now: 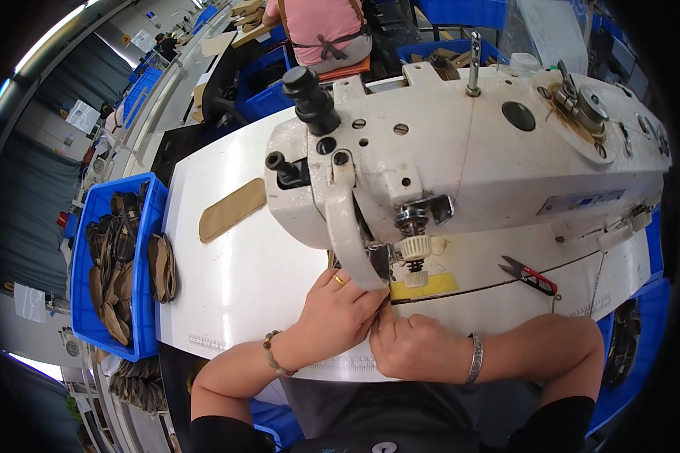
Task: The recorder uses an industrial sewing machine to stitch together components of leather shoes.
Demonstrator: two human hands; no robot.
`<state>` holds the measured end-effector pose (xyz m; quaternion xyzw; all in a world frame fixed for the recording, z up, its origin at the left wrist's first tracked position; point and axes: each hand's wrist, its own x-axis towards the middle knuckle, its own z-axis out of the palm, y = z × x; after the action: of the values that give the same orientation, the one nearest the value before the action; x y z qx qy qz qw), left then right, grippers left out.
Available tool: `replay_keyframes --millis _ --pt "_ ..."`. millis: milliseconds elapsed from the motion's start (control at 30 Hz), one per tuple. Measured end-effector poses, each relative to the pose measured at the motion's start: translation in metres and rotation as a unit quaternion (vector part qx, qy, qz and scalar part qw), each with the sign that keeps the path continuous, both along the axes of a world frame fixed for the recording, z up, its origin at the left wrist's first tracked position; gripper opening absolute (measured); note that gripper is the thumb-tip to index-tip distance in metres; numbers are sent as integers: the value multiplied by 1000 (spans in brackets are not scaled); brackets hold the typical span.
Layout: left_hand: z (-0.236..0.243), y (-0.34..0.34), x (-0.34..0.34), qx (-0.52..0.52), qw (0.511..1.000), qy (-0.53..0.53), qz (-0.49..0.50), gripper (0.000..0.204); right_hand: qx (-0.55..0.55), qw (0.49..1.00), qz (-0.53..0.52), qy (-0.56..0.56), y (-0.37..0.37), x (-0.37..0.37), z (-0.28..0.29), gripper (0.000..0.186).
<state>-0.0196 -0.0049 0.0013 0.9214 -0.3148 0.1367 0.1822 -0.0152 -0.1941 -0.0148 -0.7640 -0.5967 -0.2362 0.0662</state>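
Note:
A white industrial sewing machine [446, 158] stands over the white table top [219, 287]. My left hand [329, 313] reaches under its head beside the presser foot, fingers bent and closed, a ring on one finger. My right hand [404, 340] is closed just right and below, its fingertips near the left hand's. What both hands hold by the needle area is mostly hidden; only a small dark bit shows. A yellow strip [434, 282] lies right of the foot, and red-handled thread snips [529, 276] lie farther right. A tan fabric piece [233, 209] lies at the back left.
A blue crate [88, 249] of dark and tan pieces sits at the table's left, more pieces [161, 268] beside it. Another blue bin [622, 400] is at right. A co-worker in pink [315, 26] sits beyond the machine among bins and benches.

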Motion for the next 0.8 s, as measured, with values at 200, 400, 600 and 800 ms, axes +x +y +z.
replay_keyframes --millis 200,400,600,800 --pt "3 5 16 29 999 3 21 34 52 998 -35 -16 9 15 -14 15" --pt "-6 11 34 5 1000 17 24 27 19 996 -36 78 8 29 -7 11" --pt "0 13 26 43 997 -27 53 27 49 995 -35 74 5 37 2 9" --pt "11 18 20 75 984 -150 64 32 129 963 -142 189 1 58 -7 8"
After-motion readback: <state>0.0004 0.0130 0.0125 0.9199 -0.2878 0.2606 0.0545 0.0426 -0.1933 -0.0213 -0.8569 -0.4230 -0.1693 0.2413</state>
